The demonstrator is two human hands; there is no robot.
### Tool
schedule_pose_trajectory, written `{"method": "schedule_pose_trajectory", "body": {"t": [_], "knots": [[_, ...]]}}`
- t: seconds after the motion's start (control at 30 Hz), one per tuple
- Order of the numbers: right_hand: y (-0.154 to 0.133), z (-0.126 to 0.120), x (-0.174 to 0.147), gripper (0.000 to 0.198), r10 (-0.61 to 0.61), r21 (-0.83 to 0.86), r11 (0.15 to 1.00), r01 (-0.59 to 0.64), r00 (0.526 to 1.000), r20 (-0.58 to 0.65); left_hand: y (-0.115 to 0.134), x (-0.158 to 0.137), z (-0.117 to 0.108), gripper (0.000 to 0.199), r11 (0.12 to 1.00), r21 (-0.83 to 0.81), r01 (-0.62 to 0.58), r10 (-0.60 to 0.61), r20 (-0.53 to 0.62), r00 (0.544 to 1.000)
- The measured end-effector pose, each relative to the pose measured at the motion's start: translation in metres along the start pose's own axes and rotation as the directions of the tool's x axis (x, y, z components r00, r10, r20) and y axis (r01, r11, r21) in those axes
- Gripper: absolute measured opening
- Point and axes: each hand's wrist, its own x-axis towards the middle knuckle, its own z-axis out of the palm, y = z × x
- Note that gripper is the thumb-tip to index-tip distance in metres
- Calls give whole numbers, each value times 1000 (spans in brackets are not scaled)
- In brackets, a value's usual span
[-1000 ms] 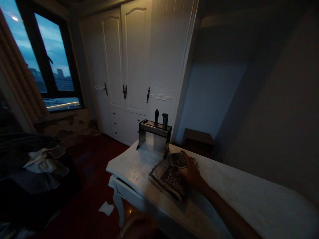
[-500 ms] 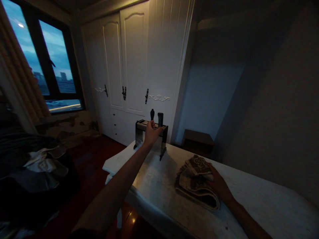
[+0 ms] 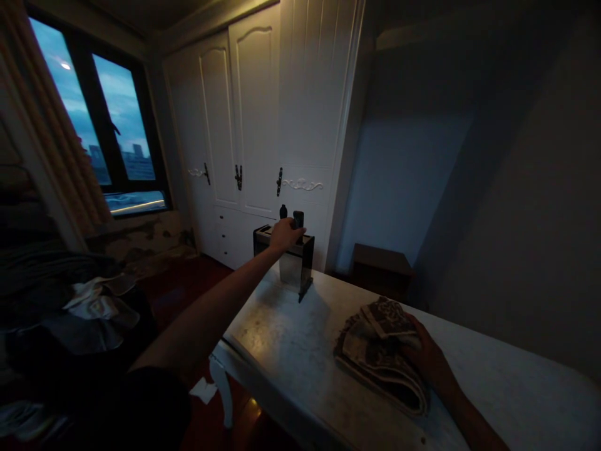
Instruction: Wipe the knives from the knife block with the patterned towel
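A metal knife holder [image 3: 292,270] with black ends and slots in its top stands at the far end of the white table. Two black handles rise from it: a left handle [image 3: 283,212] and a right handle of a knife [image 3: 298,217]. My left hand [image 3: 283,234] reaches over the top, its fingers closed about the right handle; any blade is hidden inside the holder. On the near part of the table lies a folded brown and beige towel [image 3: 370,360] with a fringed edge. My right hand [image 3: 426,354] grips its right side, fingers partly hidden by the cloth.
The white table [image 3: 267,335] has a curved leg at its left. Beyond it stand a white wardrobe [image 3: 256,113] and a low brown cabinet [image 3: 382,260]. A dark heap of clothes [image 3: 94,307] is at left, below the window [image 3: 124,119]. White paper [image 3: 203,390] lies on the floor.
My left hand has shifted up slightly and closed further round the right handle. My right hand stays on the towel. The view has moved a little.
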Motion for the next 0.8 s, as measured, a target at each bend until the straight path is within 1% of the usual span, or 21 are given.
{"method": "schedule_pose_trajectory", "body": {"t": [0.17,0.3,0.47,0.53,0.6,0.7,0.8], "knots": [[-6,1,-2,101,-13,16,1000,12,1000,4,6,8,-5,24,996,-45,-78,75,-76,994],[-7,1,-1,100,-9,23,1000,9,1000,-8,22,23,-17,22,982,-86,-167,156,-119,981],[-3,2,1,101,-9,2,1000,9,1000,-7,60,47,-47,24,954,-39,-296,286,-161,945],[-2,3,1,98,-22,2,1000,22,1000,-17,79,54,-61,26,945,16,-327,323,-193,926],[-1,4,1,93,-39,10,999,40,999,-17,98,57,-74,27,937,36,-348,346,-238,908],[1,5,1,91,-60,26,998,60,998,-19,125,54,-87,28,913,-30,-407,385,-265,884],[1,6,2,89,-78,67,994,81,996,-43,145,45,-86,29,873,-139,-468,414,-299,860]]}}
